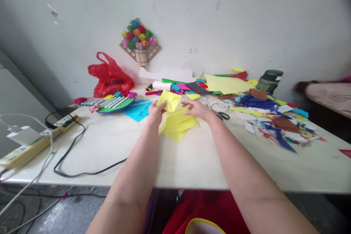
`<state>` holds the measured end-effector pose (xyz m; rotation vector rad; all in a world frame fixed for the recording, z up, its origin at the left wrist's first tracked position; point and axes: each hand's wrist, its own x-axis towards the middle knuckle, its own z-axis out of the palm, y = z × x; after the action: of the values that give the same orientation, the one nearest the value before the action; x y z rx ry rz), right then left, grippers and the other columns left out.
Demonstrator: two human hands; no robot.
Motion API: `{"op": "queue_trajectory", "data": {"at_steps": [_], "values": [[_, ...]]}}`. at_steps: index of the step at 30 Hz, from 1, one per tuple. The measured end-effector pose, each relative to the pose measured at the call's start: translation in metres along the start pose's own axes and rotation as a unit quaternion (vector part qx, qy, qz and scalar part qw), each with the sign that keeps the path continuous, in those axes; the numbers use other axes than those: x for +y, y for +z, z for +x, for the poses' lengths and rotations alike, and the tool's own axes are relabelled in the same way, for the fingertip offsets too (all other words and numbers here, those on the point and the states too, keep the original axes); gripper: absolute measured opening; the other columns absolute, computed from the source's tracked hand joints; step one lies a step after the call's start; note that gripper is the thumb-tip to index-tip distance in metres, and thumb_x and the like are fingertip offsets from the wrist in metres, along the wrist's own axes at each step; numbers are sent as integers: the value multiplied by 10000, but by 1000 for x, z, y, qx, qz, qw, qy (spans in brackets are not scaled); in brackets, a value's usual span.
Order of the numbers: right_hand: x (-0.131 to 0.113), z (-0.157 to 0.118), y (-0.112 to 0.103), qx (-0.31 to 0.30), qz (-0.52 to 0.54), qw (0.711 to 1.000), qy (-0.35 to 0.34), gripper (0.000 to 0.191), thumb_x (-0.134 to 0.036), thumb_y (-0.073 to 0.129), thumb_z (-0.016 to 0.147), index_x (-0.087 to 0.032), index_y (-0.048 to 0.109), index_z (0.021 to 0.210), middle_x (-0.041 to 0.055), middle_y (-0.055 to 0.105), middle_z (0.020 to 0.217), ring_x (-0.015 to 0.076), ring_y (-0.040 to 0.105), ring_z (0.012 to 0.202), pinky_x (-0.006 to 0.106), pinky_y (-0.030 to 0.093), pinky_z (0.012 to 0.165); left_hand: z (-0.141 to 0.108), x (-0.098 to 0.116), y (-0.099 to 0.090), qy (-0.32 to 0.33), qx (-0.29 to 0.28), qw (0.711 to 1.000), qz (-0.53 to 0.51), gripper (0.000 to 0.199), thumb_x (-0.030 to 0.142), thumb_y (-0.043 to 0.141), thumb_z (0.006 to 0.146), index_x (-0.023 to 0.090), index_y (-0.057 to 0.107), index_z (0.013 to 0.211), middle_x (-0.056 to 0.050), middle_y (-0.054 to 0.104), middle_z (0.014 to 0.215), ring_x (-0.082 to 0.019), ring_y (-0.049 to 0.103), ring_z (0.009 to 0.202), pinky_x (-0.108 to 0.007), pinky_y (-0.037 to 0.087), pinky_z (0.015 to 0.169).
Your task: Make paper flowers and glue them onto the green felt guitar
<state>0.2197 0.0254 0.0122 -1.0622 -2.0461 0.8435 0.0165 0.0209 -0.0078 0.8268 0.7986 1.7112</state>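
Observation:
My left hand [157, 111] pinches a small square of folded yellow paper [169, 100] by its left edge, raised over the table. To its right, my right hand [196, 109] is apart from that paper, its fingers spread and slightly curled, with nothing seen in them. Below both hands lie several loose yellow paper sheets [179, 126], overlapping on the white table. Just left of my left hand are blue paper sheets [138, 110]. Black-handled scissors [222, 116] rest close to my right wrist, partly hidden by it.
At the right is a heap of paper scraps [285, 124], with a dark green bottle [270, 81] behind. On the left stand a red plastic bag [111, 76], a green board with paper flowers [116, 104] and a power strip [41, 142]. A black cable [90, 173] crosses the table [192, 168].

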Motion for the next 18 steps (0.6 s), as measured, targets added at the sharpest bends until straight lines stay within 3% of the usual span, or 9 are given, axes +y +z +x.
{"op": "queue_trajectory", "data": {"at_steps": [2,4,6,8,12,15,18], "values": [[-1,-1,-4,-94,-118,988,-23,659,-289,750,606,-189,569,1232,123,521,1309,250,513,1141,400,413,968,1,1,-1,3,4,1000,-9,443,254,838,427,133,607,785,-40,690,757,-154,647,669,-286,525,681],[-4,-1,-4,-167,-220,961,-21,818,-340,791,548,-225,511,1308,109,388,1441,303,307,1337,452,264,1084,2,1,-2,9,9,1000,-16,441,252,835,431,140,607,791,-44,696,776,-156,652,685,-278,523,682],[-10,-2,1,-213,-284,935,3,939,-385,801,528,-247,426,1378,92,273,1508,319,155,1400,482,144,1124,3,0,-3,17,10,999,-25,430,249,830,445,146,608,799,-47,700,797,-159,658,704,-273,522,687],[-16,-3,8,-247,-310,918,15,987,-413,791,544,-254,358,1417,80,217,1529,318,92,1414,494,82,1131,4,0,-5,24,8,999,-33,416,245,824,459,148,607,800,-46,701,799,-161,661,712,-273,522,689],[-29,-4,25,-277,-308,910,-11,968,-434,764,582,-254,331,1429,78,221,1528,310,60,1418,518,34,1124,5,0,-7,36,10,998,-41,390,236,818,477,148,610,795,-46,701,797,-164,664,720,-271,521,685],[-39,-5,43,-267,-293,917,-50,835,-453,692,659,-286,364,1409,62,231,1527,299,90,1416,527,45,1118,6,0,-7,44,11,998,-37,380,237,815,492,155,610,802,-44,702,805,-165,666,728,-266,517,680],[-46,-6,61,-275,-308,907,-87,835,-393,682,647,-283,362,1411,80,245,1520,316,147,1401,536,111,1109,7,0,-8,49,14,998,-37,377,246,815,495,160,606,797,-36,698,790,-156,663,706,-254,510,661]]}}
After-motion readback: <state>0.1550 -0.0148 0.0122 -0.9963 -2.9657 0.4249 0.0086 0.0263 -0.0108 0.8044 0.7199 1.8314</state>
